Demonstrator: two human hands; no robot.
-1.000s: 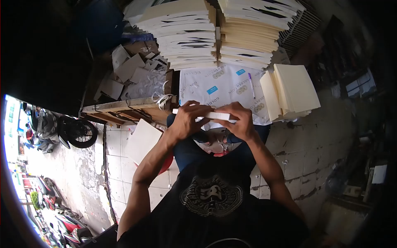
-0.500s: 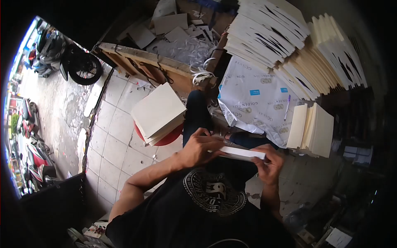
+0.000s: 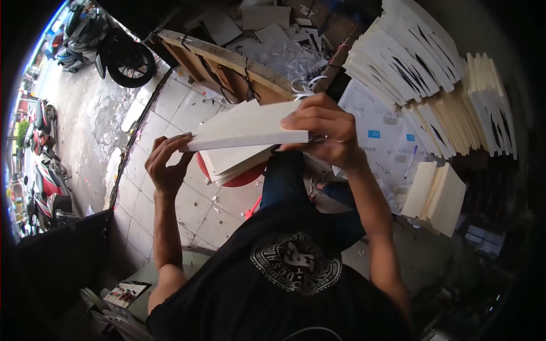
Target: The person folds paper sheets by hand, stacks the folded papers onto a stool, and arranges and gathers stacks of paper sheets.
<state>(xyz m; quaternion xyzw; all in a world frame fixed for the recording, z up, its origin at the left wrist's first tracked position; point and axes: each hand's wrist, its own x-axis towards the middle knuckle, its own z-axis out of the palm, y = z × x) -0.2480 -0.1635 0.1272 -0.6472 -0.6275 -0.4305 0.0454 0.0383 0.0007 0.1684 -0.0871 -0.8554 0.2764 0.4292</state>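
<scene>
A thick cream paper block [image 3: 250, 138], its white edge facing me, is held level between my hands. My left hand [image 3: 169, 162] grips its left end with fingers above and thumb below. At the other end, my right hand [image 3: 327, 128] has its fingers over the top and its thumb hidden. Just beneath and behind the block lies a stack of similar cream blocks [image 3: 230, 161] on a red stool [image 3: 248, 178]. Whether the held block touches that stack I cannot tell.
Several tall piles of paper blocks [image 3: 406, 59] stand at the right on printed wrapping paper [image 3: 369, 116], near a pen [image 3: 410, 159]. A smaller upright bundle [image 3: 435, 196] is beside them. Behind a wooden panel [image 3: 227, 65] lie paper scraps [image 3: 284, 54]. A motorcycle [image 3: 128, 65] stands outside.
Both hands have moved left and forward with the paper block, from close to my body to over the stool. The hands are farther apart, and the camera view has shifted.
</scene>
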